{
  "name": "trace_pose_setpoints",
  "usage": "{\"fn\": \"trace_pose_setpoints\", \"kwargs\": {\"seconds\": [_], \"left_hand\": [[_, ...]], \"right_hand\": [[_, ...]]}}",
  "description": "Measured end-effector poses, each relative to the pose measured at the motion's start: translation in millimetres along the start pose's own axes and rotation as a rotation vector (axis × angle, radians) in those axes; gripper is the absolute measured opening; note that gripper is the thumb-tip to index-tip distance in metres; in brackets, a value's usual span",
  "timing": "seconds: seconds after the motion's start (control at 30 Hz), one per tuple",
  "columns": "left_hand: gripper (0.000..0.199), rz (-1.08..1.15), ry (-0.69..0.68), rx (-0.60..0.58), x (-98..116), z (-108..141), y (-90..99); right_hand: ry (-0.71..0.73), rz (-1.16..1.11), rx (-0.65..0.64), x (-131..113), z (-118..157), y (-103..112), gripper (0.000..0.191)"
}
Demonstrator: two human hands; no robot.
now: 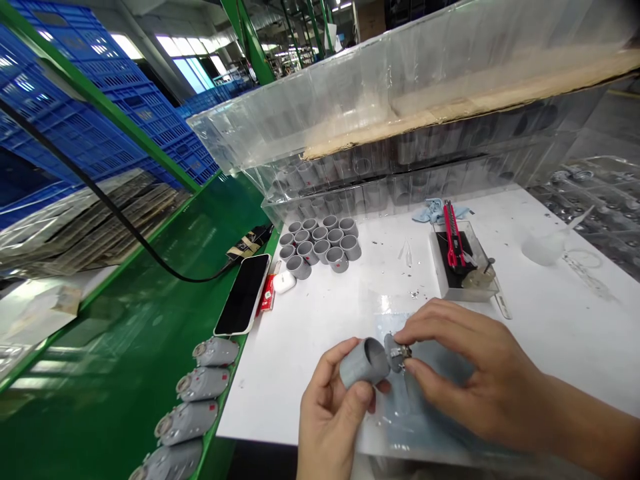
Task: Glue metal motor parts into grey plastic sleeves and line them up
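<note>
A grey cylindrical cup (364, 364) lies in my left hand (334, 400), the fingers wrapped round it and its open end facing right. Between thumb and fingertips, my right hand (465, 367) pinches a small round grey part with metal fittings (396, 353). That part is held right beside the cup's opening, outside it. Beneath both hands a bluish plastic-covered mat (425, 423) lies on the white table (280, 373).
Grey cups (321, 250) stand grouped at the back, before clear plastic trays (380, 193). A phone (243, 293) and white case (285, 282) lie left. Assembled grey units (187, 422) line the green edge. A box (467, 293) holds a red cutter (453, 237); a bottle (545, 248) lies right.
</note>
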State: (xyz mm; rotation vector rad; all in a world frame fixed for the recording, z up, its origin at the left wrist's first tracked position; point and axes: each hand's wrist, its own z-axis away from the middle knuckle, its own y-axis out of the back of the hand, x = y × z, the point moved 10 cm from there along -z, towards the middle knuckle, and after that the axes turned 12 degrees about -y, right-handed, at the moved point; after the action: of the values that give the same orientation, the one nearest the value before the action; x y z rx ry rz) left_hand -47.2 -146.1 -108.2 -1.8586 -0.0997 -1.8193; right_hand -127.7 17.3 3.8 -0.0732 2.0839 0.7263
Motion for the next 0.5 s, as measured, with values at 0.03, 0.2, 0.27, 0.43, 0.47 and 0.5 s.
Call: {"fn": "trace_pose_setpoints", "kwargs": {"seconds": [0.03, 0.2, 0.27, 0.43, 0.47, 0.5], "left_hand": [[0.063, 0.003, -0.017, 0.001, 0.6, -0.8, -0.2], [0.039, 0.062, -0.095, 0.035, 7.4, -4.9, -1.9], [0.036, 0.095, -0.084, 0.010, 7.5, -5.3, -6.4], [0.030, 0.116, -0.099, -0.008, 10.3, -4.6, -9.4], [0.030, 0.115, -0.105, -0.008, 10.7, -4.5, -9.2], [0.030, 0.116, -0.108, -0.004, 10.8, -4.4, -8.8]], "right_hand": [[-0.007, -0.002, -0.005, 0.4, -0.1, -0.3, 0.026], [-0.010, -0.008, -0.009, 2.2, 0.6, -2.4, 0.026], [-0.003, -0.008, -0.001, 2.4, 0.8, -2.5, 0.025], [-0.002, -0.011, -0.034, 4.4, 2.4, -7.3, 0.025], [-0.004, -0.010, -0.043, 5.1, 2.9, -8.6, 0.026], [-0.003, -0.009, -0.053, 5.7, 3.6, -10.0, 0.027]]}}
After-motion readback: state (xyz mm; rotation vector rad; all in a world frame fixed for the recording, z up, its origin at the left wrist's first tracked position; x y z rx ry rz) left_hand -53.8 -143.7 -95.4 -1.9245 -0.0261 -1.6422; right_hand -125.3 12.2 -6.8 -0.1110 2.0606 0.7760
